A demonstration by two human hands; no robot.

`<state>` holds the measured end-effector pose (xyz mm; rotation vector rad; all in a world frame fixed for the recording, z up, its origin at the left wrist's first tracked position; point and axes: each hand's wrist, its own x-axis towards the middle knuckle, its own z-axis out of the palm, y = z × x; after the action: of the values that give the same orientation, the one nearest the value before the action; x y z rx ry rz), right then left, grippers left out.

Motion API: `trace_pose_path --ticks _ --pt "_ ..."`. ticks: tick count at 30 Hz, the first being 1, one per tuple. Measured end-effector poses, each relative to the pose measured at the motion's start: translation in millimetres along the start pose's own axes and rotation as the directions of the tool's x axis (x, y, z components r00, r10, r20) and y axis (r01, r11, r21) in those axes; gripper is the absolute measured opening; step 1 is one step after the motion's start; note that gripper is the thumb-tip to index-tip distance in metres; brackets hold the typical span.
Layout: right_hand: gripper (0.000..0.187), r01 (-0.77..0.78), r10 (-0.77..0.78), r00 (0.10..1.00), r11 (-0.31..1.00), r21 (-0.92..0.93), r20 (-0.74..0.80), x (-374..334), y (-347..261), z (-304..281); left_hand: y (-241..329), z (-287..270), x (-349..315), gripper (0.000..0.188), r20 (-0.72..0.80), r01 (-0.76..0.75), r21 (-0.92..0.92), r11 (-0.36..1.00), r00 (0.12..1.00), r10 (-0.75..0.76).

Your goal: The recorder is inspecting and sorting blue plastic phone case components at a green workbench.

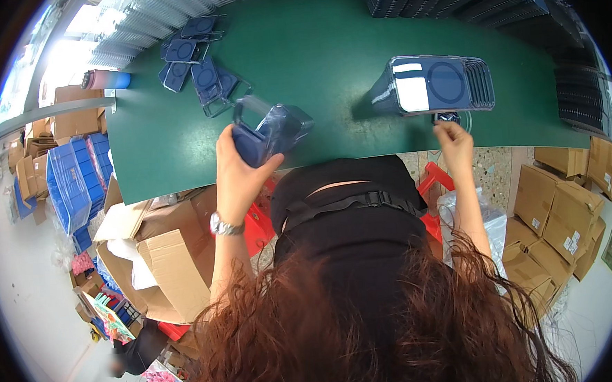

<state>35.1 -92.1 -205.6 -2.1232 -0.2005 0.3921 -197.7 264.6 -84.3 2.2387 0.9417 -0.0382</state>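
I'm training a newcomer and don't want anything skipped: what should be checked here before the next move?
1. Left hand gripping: ok, it holds a blue, clear-edged item.
2. Number of pieces in that grip: cannot tell, motion blur.
3. Right hand free: cannot tell, its fingertips meet a small dark thing.
4. Row of blue cases lined up on the green table: ok.
5. Loose blue cases neatly stacked: not ok, they overlap untidily.

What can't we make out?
Head view: exact outlines of the blue cases in the left hand; blurred.
Head view: what the small dark piece at the right hand is; too small.
Head view: far ends of the dark stacks; cut off by the upper edge.
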Motion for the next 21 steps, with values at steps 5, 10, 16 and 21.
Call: trace_pose_path --ticks 5,10,16,21 --pt "0.012 -0.169 -0.067 0.896 0.863 0.476 0.439 -67 -128 46 39 -3 -32 0.098 0.362 0.276 -0.898 0.344 0.907 0.217" --pt "0.008 0.285 -0.376 0.903 0.886 0.366 0.208 -65 -181 80 68 19 -43 0.102 0.344 0.293 -0.937 0.191 0.87 0.354" --pt "0.012 0.631 -0.656 0.748 0.751 0.198 0.104 -71 -187 82 66 21 -49 0.099 0.319 0.299 -0.948 0.112 0.893 0.316" --pt "0.01 0.352 -0.427 0.868 0.889 0.293 0.253 -77 -197 78 60 18 -53 0.098 0.32 0.314 -0.947 0.07 0.896 0.307"
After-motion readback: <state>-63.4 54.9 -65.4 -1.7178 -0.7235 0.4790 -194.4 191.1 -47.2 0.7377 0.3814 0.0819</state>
